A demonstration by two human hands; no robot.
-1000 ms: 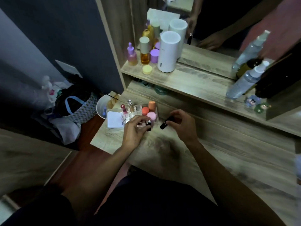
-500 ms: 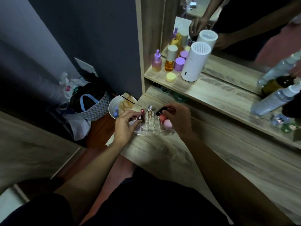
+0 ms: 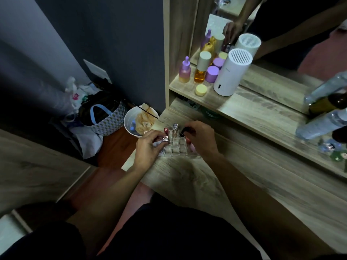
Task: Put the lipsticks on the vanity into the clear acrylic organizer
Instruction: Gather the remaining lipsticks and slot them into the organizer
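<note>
A black lipstick (image 3: 183,131) was pinched by the right hand (image 3: 201,140) over the acrylic organizer (image 3: 175,150); a silver-ended tube (image 3: 165,139), probably lipstick, was pinched by the left hand (image 3: 148,147)

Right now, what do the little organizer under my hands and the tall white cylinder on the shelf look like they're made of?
The organizer looks like clear, glossy acrylic or similar hard plastic: you can see through its square compartments and the edges catch light. The white cylinder looks like matte moulded plastic, evenly white with a fine slotted grille on top; I can't rule out coated metal.
</note>
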